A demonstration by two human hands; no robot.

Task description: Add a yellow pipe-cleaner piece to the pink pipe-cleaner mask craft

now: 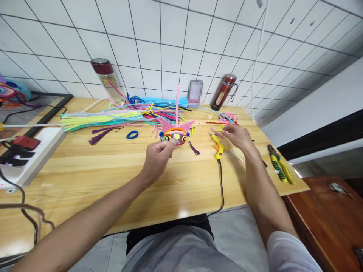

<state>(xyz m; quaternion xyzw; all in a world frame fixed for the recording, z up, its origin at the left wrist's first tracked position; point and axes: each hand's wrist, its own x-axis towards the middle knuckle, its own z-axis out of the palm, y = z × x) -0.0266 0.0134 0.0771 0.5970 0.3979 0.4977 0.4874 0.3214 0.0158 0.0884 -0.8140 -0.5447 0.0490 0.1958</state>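
Your L hand (157,158) is pinching the pipe-cleaner face (170,132) at its lower middle, thumb on the front, other fingers curled in. Face sits approx. mid-length of the wooden table (184,181), nearer the far edge than the near one; pink ears (187,126) up, w/ a pink stem (177,107) rising betw. them. Can't tell if it's lifted off the surface. Purple tassel (194,147) just to its R.

Your R hand (238,135) is toward the R edge, fingers bent, right by the yellow glue gun (219,152); thin pink strip (217,132) near the fingertips, but it's blurred, so can't tell if they're pinching it. Gun's cord (222,185) runs to the near edge.

Also: pliers (279,164) by the R edge, toward the near R corner. Along the far edge, L to R: clear bottle (103,68), pixelated upright item (195,92), red flask (223,92). Pipe-cleaner bundle (113,119) along the far edge, L half; blue ring (132,132) + 2nd tassel (100,136) on its near side. White power strip (42,162) toward the L end.
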